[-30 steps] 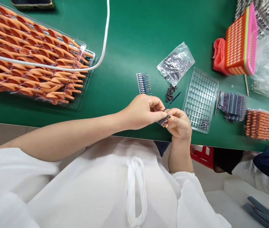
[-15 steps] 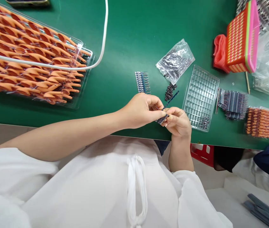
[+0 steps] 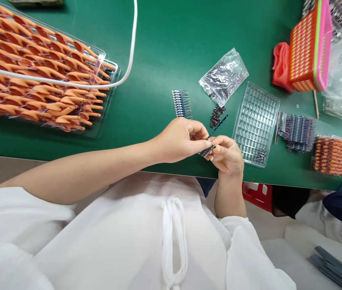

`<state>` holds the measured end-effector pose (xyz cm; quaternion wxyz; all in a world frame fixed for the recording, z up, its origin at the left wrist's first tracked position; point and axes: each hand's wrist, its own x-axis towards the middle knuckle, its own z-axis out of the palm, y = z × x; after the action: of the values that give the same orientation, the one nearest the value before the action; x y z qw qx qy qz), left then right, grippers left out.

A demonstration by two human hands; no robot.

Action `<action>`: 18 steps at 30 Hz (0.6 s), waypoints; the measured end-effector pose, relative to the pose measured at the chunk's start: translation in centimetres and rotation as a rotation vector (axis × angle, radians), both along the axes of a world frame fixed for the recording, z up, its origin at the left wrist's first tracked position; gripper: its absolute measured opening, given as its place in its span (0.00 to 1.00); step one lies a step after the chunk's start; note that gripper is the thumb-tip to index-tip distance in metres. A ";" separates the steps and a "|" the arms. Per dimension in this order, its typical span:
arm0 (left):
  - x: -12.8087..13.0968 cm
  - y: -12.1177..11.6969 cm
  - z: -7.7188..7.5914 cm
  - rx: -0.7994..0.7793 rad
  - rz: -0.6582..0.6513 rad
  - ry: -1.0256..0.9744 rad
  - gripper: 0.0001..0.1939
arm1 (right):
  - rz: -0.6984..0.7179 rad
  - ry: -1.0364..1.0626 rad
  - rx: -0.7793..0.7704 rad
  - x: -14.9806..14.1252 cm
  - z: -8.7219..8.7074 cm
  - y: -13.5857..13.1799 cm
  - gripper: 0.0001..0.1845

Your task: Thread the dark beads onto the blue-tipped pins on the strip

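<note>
Close to the table's front edge, my left hand [image 3: 181, 140] is closed on a strip of small dark parts with thin wire leads [image 3: 206, 152]. A narrow dark blue bar [image 3: 220, 125] sticks up from between the fingers. My right hand [image 3: 228, 155] meets it from the right, thumb and fingertip pinched on a tiny dark piece [image 3: 213, 146] at the strip's end. The fingers hide much of the strip. Just beyond my left hand lies a similar leaded strip [image 3: 182, 104]. A pile of tiny black pieces [image 3: 217, 116] spills below a clear plastic bag [image 3: 224, 76].
A clear compartment tray [image 3: 255, 121] stands right of my hands, with stacked leaded strips [image 3: 298, 132] and orange parts [image 3: 336, 156] beyond. Orange pieces fill a large tray [image 3: 109, 90] at left, crossed by a white cable [image 3: 133, 44]. A plastic basket [image 3: 305, 52] stands back right.
The view has shifted slightly. Both hands keep nearly the same place and grip, with only slight movement at the fingertips.
</note>
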<state>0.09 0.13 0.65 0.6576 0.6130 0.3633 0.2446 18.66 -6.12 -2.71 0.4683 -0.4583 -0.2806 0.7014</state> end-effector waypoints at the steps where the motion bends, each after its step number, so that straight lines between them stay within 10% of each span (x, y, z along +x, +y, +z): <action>1: 0.0 0.0 0.0 -0.005 0.002 -0.004 0.04 | -0.007 -0.004 0.009 0.0 0.1 0.0 0.12; 18: 0.3 0.3 0.0 -0.267 0.112 -0.069 0.07 | -0.187 -0.226 0.132 -0.9 0.6 -0.4 0.11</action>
<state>0.34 0.43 0.60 0.7307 0.4901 0.4035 0.2511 17.78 -6.55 -2.06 0.5258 -0.5268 -0.3332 0.5788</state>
